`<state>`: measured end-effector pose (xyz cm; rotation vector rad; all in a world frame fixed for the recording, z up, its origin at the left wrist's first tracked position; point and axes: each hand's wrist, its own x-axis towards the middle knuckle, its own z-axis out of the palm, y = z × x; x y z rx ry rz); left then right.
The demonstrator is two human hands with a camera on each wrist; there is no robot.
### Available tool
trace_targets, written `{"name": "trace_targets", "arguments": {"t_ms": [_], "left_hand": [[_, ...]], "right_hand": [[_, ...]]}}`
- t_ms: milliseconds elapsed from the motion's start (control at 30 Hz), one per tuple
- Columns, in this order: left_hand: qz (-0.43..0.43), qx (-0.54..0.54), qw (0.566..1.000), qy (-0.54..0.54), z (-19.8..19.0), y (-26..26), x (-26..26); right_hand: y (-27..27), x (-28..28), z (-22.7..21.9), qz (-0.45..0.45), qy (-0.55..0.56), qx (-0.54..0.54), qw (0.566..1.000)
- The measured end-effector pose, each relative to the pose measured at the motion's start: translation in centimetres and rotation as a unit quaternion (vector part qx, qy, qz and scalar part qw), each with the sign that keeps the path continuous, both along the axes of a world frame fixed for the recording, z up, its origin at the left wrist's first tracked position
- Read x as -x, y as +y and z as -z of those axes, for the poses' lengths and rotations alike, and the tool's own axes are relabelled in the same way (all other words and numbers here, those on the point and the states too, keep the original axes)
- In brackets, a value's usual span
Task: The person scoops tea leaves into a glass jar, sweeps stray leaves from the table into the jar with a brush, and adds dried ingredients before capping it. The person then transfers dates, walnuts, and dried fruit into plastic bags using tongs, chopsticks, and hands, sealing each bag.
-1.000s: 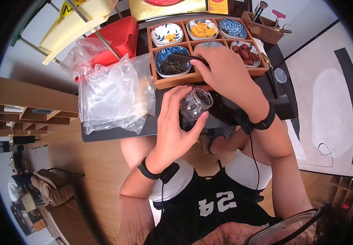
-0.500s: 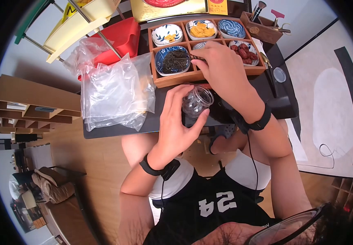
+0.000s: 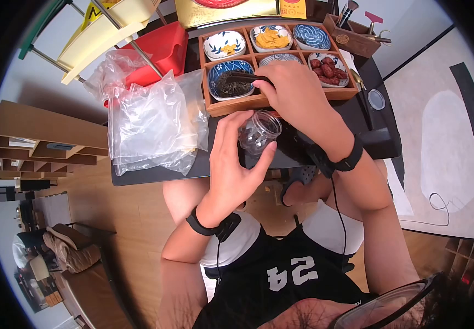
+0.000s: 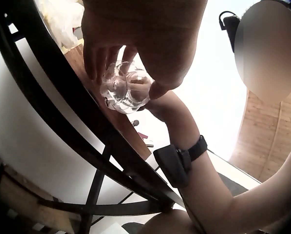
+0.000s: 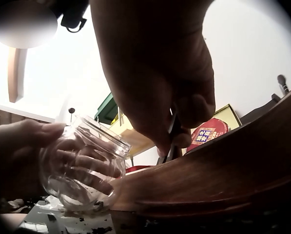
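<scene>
My left hand grips a clear round jar, fingers on its far side and thumb on the near side, just in front of the wooden box. The jar's open mouth tilts toward the right; in the right wrist view the fingers show through its wall. My right hand, over the front of the box, pinches dark tongs. The tongs reach left into a blue patterned bowl of dark dried tea leaves, their tips down at the leaves. A grey-patterned bowl is partly hidden behind the right hand.
The compartmented wooden box also holds bowls of red dates and yellow slices. Clear plastic bags and a red bin lie to the left. At right are a round clear lid and a tool holder.
The tongs turned away half a second ago and now lie broadside over the tea leaves again. My left hand and the jar have shifted slightly left and toward the box.
</scene>
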<state>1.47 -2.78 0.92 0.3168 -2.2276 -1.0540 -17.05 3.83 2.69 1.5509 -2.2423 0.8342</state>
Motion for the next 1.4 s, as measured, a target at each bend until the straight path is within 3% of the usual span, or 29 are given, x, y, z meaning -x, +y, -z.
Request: {"name": "trace_targets", "arguments": {"t_ms": [267, 533, 733, 933, 1133, 1233, 1333, 1400], "left_hand": [[-0.021, 0.025, 0.999, 0.020, 0.2, -0.1, 0.0], [-0.020, -0.021, 0.999, 0.028, 0.3, 0.0, -0.4], [-0.047, -0.022, 0.999, 0.013, 0.2, 0.1, -0.3], [-0.049, 0.017, 0.999, -0.010, 0.2, 0.0, -0.3], [-0.029, 0.016, 0.999, 0.016, 0.7, -0.3, -0.2], [-0.039, 0.033, 0.999, 0.008, 0.1, -0.2, -0.4], [-0.051, 0.041, 0.998, 0.005, 0.0, -0.3, -0.6], [-0.050, 0.029, 0.998, 0.001, -0.1, -0.3, -0.8]], "right_hand": [[0.0, 0.0, 0.1, -0.013, -0.003, 0.008, 1.000], [0.4, -0.8, -0.7, 0.001, -0.041, -0.039, 0.998], [-0.1, -0.3, -0.4, -0.049, -0.023, -0.060, 0.997], [0.1, -0.4, -0.1, -0.092, -0.026, -0.006, 0.995], [0.8, 0.0, -0.7, -0.059, -0.035, -0.050, 0.996], [2.2, 0.9, -1.5, -0.035, 0.006, 0.015, 0.999], [4.7, 2.9, -4.1, -0.040, -0.097, 0.061, 0.993], [7.3, 4.5, -5.4, 0.035, -0.111, 0.092, 0.989]]}}
